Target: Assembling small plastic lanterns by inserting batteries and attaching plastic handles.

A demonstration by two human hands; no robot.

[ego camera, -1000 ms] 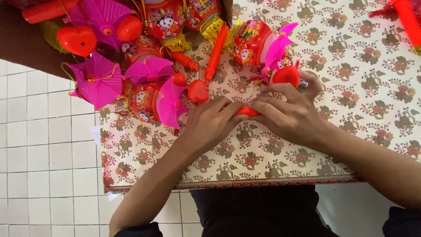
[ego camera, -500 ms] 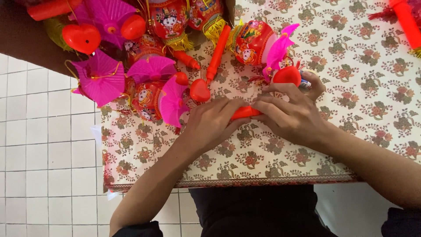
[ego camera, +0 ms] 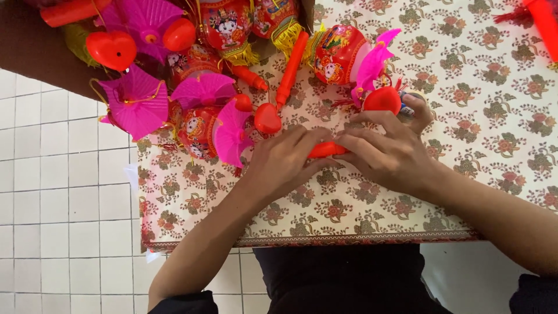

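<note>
Both of my hands grip one red plastic stick (ego camera: 326,150) that lies across the flower-patterned tablecloth (ego camera: 360,215). My left hand (ego camera: 288,160) closes over its left end. My right hand (ego camera: 386,152) closes over its right end, next to a red heart-shaped piece (ego camera: 382,99) and a small dark thing at my fingertips that I cannot make out. Most of the stick is hidden under my fingers. Just beyond my right hand lies a red lantern (ego camera: 340,55) with a pink feathery fan.
A pile of red lanterns, pink paper fans (ego camera: 136,104), red hearts (ego camera: 110,49) and red sticks (ego camera: 290,70) crowds the table's far left. Another red stick (ego camera: 543,23) lies at the far right. White floor tiles (ego camera: 64,192) show left of the table edge.
Hardly anything differs. Both hands stay on the red stick at the same spot, with only slight shifts of the fingers.
</note>
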